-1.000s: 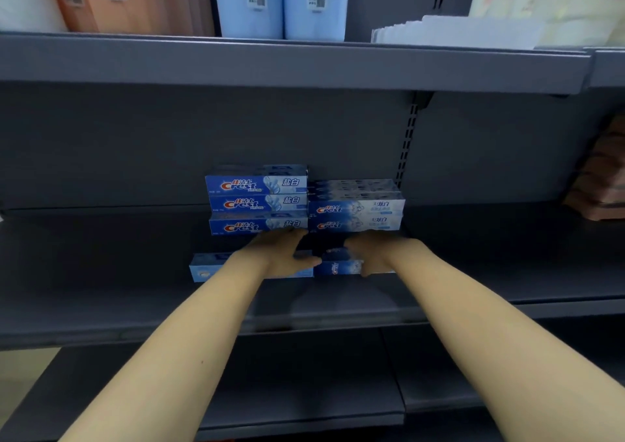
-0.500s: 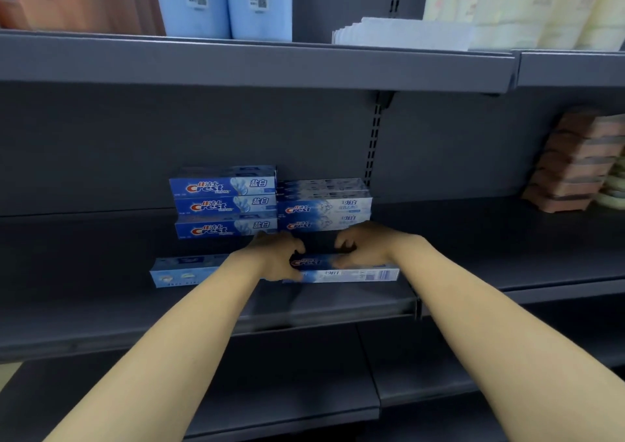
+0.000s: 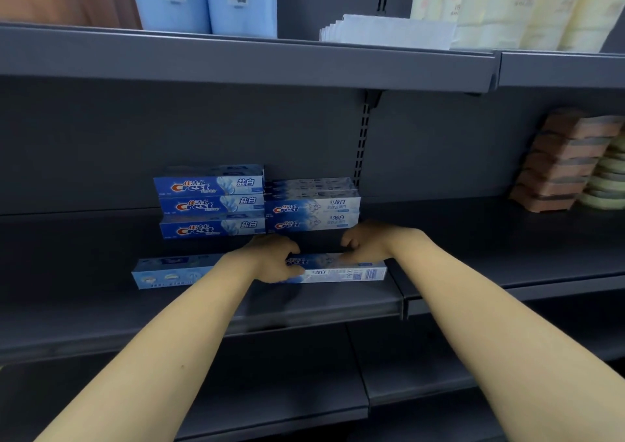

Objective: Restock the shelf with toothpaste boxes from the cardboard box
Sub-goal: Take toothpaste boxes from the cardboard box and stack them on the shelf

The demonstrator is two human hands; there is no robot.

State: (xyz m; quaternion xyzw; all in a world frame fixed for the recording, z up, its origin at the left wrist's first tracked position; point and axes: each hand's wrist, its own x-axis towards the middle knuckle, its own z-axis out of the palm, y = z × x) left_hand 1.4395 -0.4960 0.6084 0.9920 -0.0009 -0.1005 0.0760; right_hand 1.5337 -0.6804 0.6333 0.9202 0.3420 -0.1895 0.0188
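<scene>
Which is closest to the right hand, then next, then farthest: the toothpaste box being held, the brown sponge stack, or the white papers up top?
1. Held toothpaste box, under the right hand.
2. Brown sponge stack, far right, same shelf.
3. White papers, upper shelf.

my left hand (image 3: pixel 270 259) and right hand (image 3: pixel 365 243) gripping a toothpaste box (image 3: pixel 338 271) on the shelf (image 3: pixel 304 306), stacked boxes (image 3: pixel 257 205) behind

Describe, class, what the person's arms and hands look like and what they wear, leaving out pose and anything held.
Both forearms are bare up to the frame edge: no sleeves show. The left hand and right hand wear no gloves, and no watch, ring or bracelet is visible.
</scene>
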